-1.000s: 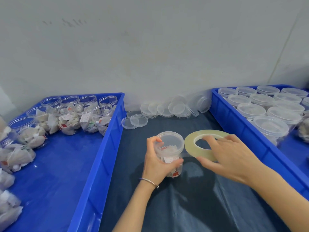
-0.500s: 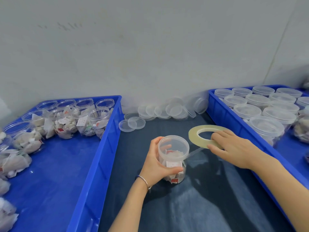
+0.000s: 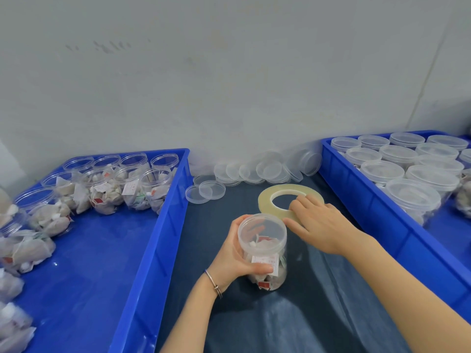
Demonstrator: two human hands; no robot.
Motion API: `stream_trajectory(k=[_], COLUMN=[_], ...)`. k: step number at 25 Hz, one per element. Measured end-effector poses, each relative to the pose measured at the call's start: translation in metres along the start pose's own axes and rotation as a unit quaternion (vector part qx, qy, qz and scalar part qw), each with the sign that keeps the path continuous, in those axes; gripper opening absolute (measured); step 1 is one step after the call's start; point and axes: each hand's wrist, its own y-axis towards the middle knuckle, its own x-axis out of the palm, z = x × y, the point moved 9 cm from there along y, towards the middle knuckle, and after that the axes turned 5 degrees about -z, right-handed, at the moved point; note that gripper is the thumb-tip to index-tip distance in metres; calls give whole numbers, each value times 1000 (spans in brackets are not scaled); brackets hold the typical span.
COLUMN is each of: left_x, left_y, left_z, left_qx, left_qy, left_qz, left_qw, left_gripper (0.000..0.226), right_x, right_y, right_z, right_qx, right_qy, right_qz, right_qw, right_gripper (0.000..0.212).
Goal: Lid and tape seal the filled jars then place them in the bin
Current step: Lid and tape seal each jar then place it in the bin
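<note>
A clear lidded jar (image 3: 263, 248) filled with white sachets stands on the dark mat (image 3: 293, 314) in the middle. My left hand (image 3: 234, 256) grips its side, wearing a thin bracelet. My right hand (image 3: 318, 222) holds the flat roll of clear tape (image 3: 277, 193) just behind and right of the jar, fingers over its near rim; the roll's edge nearly touches the jar's lid. The right blue bin (image 3: 397, 233) holds several lidded jars (image 3: 413, 197).
The left blue bin (image 3: 158, 250) holds several open filled jars (image 3: 132, 184) and loose sachets (image 3: 25, 250). Loose clear lids (image 3: 257, 170) lie along the wall, and two more (image 3: 205, 191) near the left bin. A grey wall rises behind.
My right hand has brought the tape roll back close to the jar's lid after pulling it away to the right. My left hand stays on the jar.
</note>
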Motion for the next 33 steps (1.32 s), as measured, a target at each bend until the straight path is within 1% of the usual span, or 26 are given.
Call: stream_trajectory(k=[2,5,7,10,12,14,15,16,17,18,19,20,22,24,26,28,31,33], left_x=[0,1,-3,-16,-21,-9,2,12,17,19,18,17,11,2,-4,-7,-13,-12], left_y=[0,1,0,-6,-15,-23,-25,-25,-24,-24,-25,-24,-19,-17,-18,-17,-17,-15], left_z=[3,6,7,11,8,8,9,10,10,10,13,17,19,17,19,20,17,17], left_qx=[-11,-37,-38,-9,9,25,31,34,33,37,48,56,58,55,58,55,48,46], left_qy=[-6,13,24,10,-13,-10,-2,9,16,16,17,23,35,30,35,44,58,66], left_qz=[-20,-49,-34,51,97,111,116,138,182,235,272,290,283,250,222,200,179,153], left_qw=[1000,998,998,999,995,993,993,990,983,971,961,955,957,966,973,977,981,985], left_gripper=[101,91,87,92,85,80,87,97,104,104,100,93,85,83,84,85,82,84], right_x=[-2,-3,-5,-5,-6,-5,-5,-5,-5,-6,-8,-11,-21,-29,-32,-34,-38,-39], right_y=[-2,-6,-11,-21,-26,-31,-33,-36,-38,-40,-42,-45,-50,-56,-62,-69,-78,-81], right_z=[-5,-3,1,6,8,7,6,4,1,0,0,2,9,17,20,24,34,41], right_qx=[-2,3,7,10,9,-4,-14,-23,-28,-29,-27,-21,-2,17,21,29,41,43], right_qy=[-6,-2,5,10,-7,0,8,10,6,-3,-19,-44,-93,-125,-140,-139,-135,-128], right_qz=[-8,-20,-21,-25,-26,-32,-37,-44,-49,-51,-45,-35,-14,-4,-6,-6,-9,-7], right_qw=[1000,1000,1000,1000,1000,999,999,999,998,998,998,998,996,992,990,990,990,991], right_gripper=[36,35,30,22,22,25,27,29,31,34,37,41,51,59,63,62,51,48])
